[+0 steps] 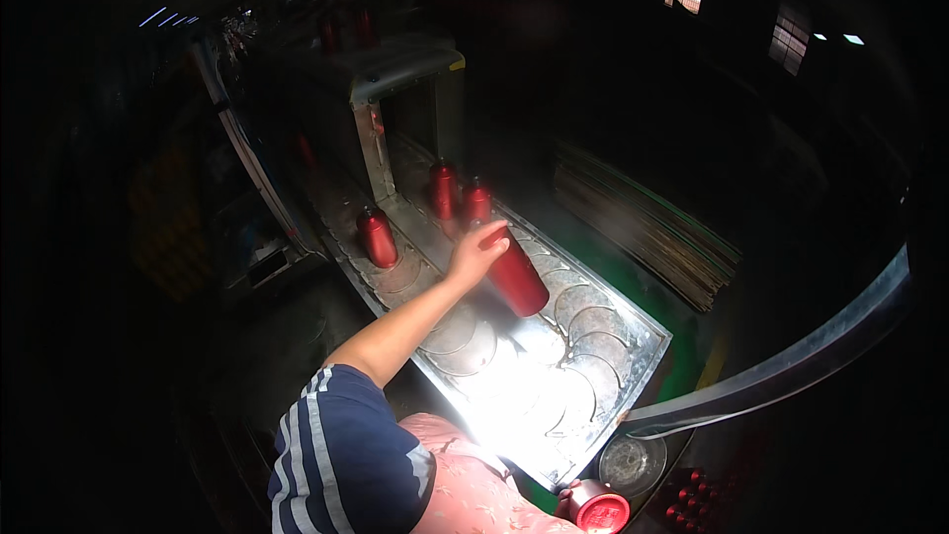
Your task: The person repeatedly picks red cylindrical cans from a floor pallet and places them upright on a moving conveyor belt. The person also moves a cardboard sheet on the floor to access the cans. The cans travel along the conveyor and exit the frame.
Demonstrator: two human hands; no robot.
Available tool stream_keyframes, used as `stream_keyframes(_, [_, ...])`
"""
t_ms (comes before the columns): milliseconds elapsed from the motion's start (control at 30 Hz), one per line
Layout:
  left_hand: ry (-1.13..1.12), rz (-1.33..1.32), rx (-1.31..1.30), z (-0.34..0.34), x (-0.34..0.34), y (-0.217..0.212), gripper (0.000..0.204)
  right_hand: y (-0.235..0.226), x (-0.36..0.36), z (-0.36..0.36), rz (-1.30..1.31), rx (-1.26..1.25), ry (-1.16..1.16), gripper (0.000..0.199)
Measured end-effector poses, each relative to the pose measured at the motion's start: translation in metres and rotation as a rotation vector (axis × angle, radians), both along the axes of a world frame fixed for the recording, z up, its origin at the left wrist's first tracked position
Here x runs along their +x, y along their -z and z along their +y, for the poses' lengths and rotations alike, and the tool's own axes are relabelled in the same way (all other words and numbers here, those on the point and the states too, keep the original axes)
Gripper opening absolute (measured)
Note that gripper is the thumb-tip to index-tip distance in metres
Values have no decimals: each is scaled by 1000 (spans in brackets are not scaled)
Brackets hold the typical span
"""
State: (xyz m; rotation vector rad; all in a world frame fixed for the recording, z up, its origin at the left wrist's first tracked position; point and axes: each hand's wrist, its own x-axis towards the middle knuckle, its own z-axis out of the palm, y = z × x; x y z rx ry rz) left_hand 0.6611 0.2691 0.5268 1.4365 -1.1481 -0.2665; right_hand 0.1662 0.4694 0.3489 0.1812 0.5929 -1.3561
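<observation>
Head view shows a loading step in hand: a red metal bottle (pixel 518 280) is gripped near its neck by the left hand (pixel 478 250) at the centre of the frame and is held tilted over the metal conveyor tray (pixel 647 331), its base pointing toward the lower right. The hand is closed around the bottle; the fingers are partly blurred, so the exact grip cannot be told. Beneath the bottle, round seating discs (pixel 593 321) are laid in rows along the tray, strongly lit at the lower centre. Judged from this, the bottle has yet to be set down; the next move seems to call for righting it and lowering its base squarely onto a free disc.

Three more red bottles stand upright further up the tray: one (pixel 377 236) left of the hand, two (pixel 442 190) (pixel 477 202) just beyond it, before a metal tunnel housing (pixel 405 74). At the lower edge, another red bottle (pixel 596 509) appears to be held by the right hand (pixel 568 499), though that hand is mostly hidden and its state cannot be told.
</observation>
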Motion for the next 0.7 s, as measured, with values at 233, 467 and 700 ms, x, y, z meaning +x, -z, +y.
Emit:
stream_keyframes(233, [101, -270, 289, -143, 26, 47, 47, -174, 190, -117, 711, -664, 105, 59])
stream_keyframes(467, [161, -245, 333, -149, 67, 94, 41, -137, 289, -274, 1826, -869, -39, 49])
stream_keyframes(700, [87, -343, 99, -115, 88, 55, 38, -93, 373, -354, 2073, -891, -171, 45])
